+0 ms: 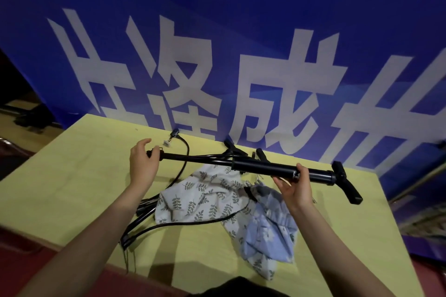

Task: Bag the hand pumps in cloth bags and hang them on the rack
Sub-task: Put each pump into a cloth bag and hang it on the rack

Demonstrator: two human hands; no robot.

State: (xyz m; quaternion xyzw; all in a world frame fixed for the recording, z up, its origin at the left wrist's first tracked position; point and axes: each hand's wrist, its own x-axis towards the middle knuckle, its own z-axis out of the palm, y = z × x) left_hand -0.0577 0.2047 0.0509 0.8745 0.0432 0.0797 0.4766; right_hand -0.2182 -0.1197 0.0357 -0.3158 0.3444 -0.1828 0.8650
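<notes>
The hand pump point(277, 168), a black barrel with its thin rod drawn out, is held level above the yellow table point(72, 176), clear of the surface. The right hand point(293, 188) is wrapped round the barrel near the T-shaped foot point(347, 185), fingers curled under and thumb over. The left hand point(142, 164) is at the rod's far end, thumb and fingers closed about the small handle knob point(154, 153).

Directly below the pump lie two cloth bags: a white leaf-print bag point(200, 198) and, nearer the person, a pale blue floral bag point(270, 226), both crumpled, mouths not clearly visible. Black hoses point(185, 159) and at least one further pump point(144, 214) lie below and left of the held pump, partly under the white bag. No rack is in view.

Risks, as judged: with the rod extended the pump is long, and it could snag the loose hoses or drag the bags if lowered carelessly. Bagging it uncollapsed would likely leave it protruding. The foot could catch the blue banner point(241, 43), which stands close behind the pump.

Open table lies left of the pump. To its right the table edge is near, just beyond the foot.
</notes>
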